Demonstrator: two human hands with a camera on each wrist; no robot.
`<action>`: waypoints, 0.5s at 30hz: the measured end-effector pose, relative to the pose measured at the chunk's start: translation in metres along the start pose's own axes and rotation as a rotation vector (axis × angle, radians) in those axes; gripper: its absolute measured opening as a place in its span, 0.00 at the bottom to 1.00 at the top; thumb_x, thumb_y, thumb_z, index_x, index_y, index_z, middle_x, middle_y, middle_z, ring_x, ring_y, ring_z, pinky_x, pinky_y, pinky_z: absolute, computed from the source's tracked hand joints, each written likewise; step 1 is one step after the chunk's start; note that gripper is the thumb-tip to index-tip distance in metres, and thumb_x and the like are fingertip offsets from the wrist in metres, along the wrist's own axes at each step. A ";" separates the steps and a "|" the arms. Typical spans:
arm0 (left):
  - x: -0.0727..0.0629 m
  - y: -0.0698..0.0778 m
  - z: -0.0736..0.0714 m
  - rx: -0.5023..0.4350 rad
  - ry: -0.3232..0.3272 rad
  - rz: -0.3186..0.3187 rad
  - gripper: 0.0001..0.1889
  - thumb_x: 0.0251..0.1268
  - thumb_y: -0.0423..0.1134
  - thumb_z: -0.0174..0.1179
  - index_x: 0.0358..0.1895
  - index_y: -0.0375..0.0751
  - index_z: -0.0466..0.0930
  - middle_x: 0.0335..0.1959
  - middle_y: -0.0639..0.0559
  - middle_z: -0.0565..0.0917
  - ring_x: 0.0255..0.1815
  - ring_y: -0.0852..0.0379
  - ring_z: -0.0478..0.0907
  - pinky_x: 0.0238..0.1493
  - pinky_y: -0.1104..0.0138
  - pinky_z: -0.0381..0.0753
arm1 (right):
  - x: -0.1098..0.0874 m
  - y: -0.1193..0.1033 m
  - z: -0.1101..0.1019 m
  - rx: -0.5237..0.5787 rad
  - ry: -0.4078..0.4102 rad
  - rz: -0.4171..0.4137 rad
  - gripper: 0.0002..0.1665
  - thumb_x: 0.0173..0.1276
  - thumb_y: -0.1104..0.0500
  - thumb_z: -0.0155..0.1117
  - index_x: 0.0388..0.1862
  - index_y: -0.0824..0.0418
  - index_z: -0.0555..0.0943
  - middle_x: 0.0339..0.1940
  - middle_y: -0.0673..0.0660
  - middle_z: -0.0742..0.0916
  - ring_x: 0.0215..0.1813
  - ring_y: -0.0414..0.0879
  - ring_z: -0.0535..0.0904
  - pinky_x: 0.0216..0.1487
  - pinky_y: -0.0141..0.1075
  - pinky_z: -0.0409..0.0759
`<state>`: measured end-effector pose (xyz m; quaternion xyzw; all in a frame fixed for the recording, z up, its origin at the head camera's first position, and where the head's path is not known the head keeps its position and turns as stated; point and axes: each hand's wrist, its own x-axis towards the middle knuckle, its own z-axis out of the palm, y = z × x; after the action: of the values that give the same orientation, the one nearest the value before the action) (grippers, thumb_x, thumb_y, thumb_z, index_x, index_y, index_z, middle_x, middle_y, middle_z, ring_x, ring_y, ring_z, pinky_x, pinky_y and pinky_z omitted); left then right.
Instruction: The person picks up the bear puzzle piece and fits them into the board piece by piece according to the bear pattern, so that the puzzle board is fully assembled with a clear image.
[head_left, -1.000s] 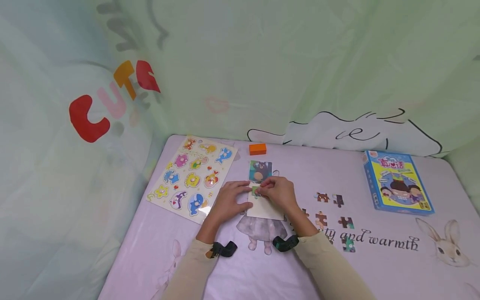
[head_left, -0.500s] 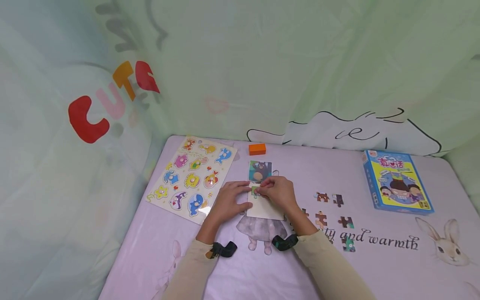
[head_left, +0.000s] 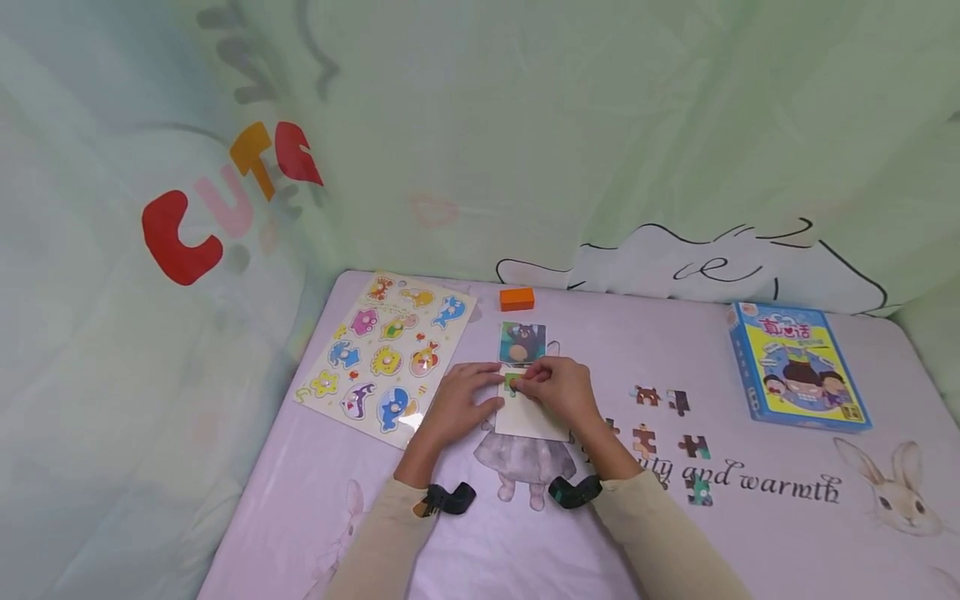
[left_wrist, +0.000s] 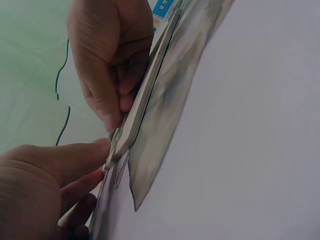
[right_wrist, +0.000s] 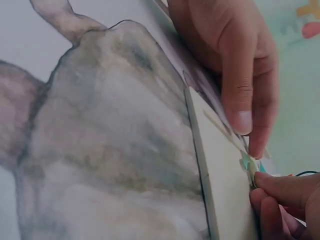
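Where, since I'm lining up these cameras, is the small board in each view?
Head: the small board lies right of centre, below the middle, partly covered by the right hand.
Left wrist: the small board, nearly edge-on, slants from upper middle to left of centre.
Right wrist: the small board rises from the bottom edge, right of centre.
Shared landmark: printed grey skirt, below it, right of it, left of it, respectively.

Looked like a curtained play corner, home or studio unclear: printed fabric walls [head_left: 480, 167] far and left, rabbit-print surface [head_left: 757, 546], animal board [head_left: 371, 340], jigsaw pieces [head_left: 644, 440], cartoon box [head_left: 802, 367].
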<state>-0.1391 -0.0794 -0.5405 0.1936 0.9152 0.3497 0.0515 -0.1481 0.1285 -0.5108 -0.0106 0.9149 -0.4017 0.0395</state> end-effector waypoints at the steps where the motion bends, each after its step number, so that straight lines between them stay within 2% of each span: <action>1: 0.001 0.000 0.001 0.001 0.002 0.000 0.20 0.70 0.47 0.65 0.63 0.50 0.82 0.71 0.58 0.77 0.74 0.52 0.67 0.76 0.52 0.63 | 0.000 0.000 0.000 -0.002 0.003 0.001 0.14 0.58 0.51 0.80 0.31 0.60 0.87 0.23 0.52 0.88 0.28 0.44 0.79 0.29 0.34 0.71; 9: 0.013 0.006 0.007 -0.058 0.093 0.011 0.14 0.66 0.41 0.68 0.54 0.45 0.87 0.60 0.52 0.83 0.65 0.50 0.75 0.69 0.50 0.70 | 0.001 0.000 -0.001 -0.003 0.011 0.015 0.14 0.57 0.51 0.81 0.30 0.59 0.87 0.23 0.52 0.89 0.28 0.43 0.81 0.30 0.34 0.72; 15: 0.019 0.008 0.011 -0.080 0.147 0.004 0.12 0.62 0.38 0.71 0.48 0.42 0.89 0.53 0.50 0.84 0.59 0.51 0.80 0.66 0.55 0.74 | 0.001 0.001 -0.001 -0.008 0.007 0.012 0.15 0.57 0.50 0.81 0.30 0.59 0.88 0.23 0.51 0.89 0.29 0.42 0.81 0.31 0.34 0.72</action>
<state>-0.1519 -0.0600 -0.5425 0.1672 0.9014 0.3994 -0.0090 -0.1494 0.1297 -0.5106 -0.0039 0.9166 -0.3978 0.0386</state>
